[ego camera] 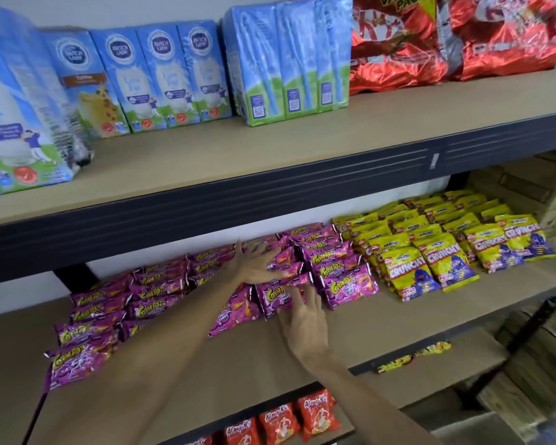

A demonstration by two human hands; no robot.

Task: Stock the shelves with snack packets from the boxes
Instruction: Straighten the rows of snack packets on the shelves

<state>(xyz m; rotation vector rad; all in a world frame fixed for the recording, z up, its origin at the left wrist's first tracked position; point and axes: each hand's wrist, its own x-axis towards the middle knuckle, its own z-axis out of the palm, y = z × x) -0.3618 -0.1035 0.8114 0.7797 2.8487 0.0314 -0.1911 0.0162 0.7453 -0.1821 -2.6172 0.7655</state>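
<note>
Several purple Corntoz snack packets (347, 277) lie in rows on the middle shelf (382, 322). My left hand (254, 264) lies flat with straight fingers on top of the purple packets in the middle of the rows. My right hand (305, 319) is just in front of it, fingers spread, its fingertips touching the front purple packet (278, 297). Neither hand grips a packet. To the right of the purple rows stand several yellow Crunchy packets (443, 261).
The upper shelf (270, 155) carries blue milk cartons (161, 75) and red foil bags (456, 40). The lower shelf holds red packets (283, 422) and yellow packets (414, 356). Cardboard boxes (533, 364) stand at the right. Bare shelf board lies in front of the packets.
</note>
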